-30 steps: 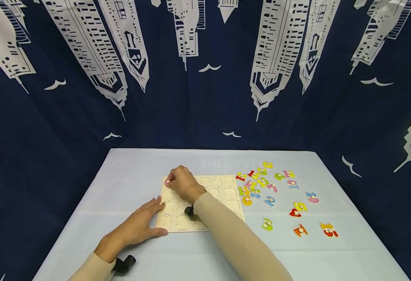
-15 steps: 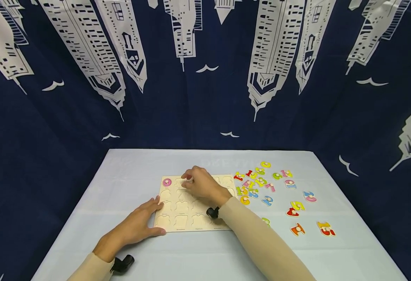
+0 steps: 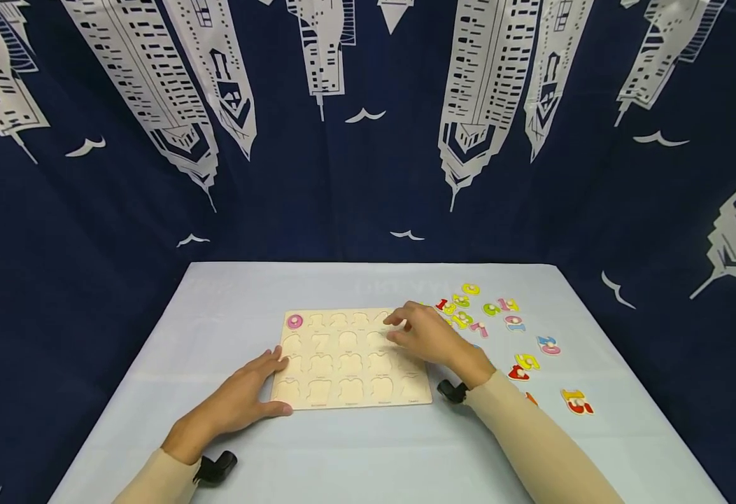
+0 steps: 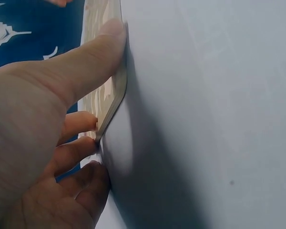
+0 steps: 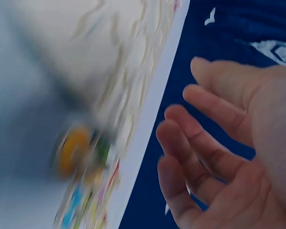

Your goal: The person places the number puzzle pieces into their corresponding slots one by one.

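Observation:
A pale wooden puzzle board (image 3: pixel 334 378) with rows of number-shaped recesses lies on the white table. Its top left recess holds a pink zero piece (image 3: pixel 294 321) with a knob. My left hand (image 3: pixel 232 395) rests at the board's left edge; in the left wrist view the thumb (image 4: pixel 97 50) lies along the rim and the fingertips touch the corner side. Over the board's upper right part hovers my right hand (image 3: pixel 434 336), fingers relaxed and apart, holding nothing. The right wrist view shows this hand (image 5: pixel 219 138) with bare fingers above the blurred board.
Loose coloured number pieces lie right of the board, among them a green piece (image 3: pixel 491 309), a blue and pink piece (image 3: pixel 548 345), a yellow piece (image 3: pixel 527 362) and a red and yellow piece (image 3: pixel 577 402). A dark blue printed cloth (image 3: pixel 355 189) hangs behind the table.
My right hand has let go of the pink zero, which now sits in the top left recess. It has swept rightward across the board. My left hand stays at the edge.

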A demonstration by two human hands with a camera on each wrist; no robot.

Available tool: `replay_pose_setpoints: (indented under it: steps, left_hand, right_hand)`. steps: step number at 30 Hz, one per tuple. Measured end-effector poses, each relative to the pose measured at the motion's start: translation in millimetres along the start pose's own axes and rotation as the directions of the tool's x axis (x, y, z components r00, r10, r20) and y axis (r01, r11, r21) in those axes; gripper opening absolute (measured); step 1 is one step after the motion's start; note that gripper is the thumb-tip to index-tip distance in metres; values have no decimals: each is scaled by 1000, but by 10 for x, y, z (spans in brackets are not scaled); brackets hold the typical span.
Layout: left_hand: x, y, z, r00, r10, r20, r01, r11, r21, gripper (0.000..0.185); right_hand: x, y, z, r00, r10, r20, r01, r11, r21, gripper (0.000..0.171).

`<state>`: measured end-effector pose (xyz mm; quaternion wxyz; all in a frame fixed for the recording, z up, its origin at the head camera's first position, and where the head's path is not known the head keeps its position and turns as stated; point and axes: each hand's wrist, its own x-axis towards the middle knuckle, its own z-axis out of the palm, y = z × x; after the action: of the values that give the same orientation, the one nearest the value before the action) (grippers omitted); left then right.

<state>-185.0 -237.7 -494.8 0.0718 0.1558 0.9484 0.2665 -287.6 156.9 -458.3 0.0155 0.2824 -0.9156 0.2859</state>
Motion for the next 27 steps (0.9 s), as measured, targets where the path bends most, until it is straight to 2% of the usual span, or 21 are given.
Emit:
replay_pose_setpoints:
  steps: [5, 12, 17, 21, 27]
  left_hand:
    - [-2, -14, 7, 1000, -3, 5, 3, 1000, -4, 101]
    - [-2, -20, -7, 1000, 2, 2, -2, 1000, 1, 101]
    - [12, 10, -13, 1000, -9, 10, 9, 1000, -3, 101]
    - [17, 9, -15, 1000, -15, 15, 15, 1000, 13, 102]
    - [23, 18, -14, 1000, -7, 12, 7, 1000, 21, 102]
  right_hand:
    - [-481, 287, -267, 1000, -1, 21, 1, 1000, -14, 25]
    - [-1278, 683, -650, 993, 115, 9, -115, 993, -26, 20]
    - [-1748, 937, -796, 995, 104, -12, -104, 995, 6, 17]
    - [-1991, 1077, -841, 997, 80, 15, -80, 995, 52, 22]
    - [-2134, 1190, -858, 996, 66, 54, -71, 992, 102, 22]
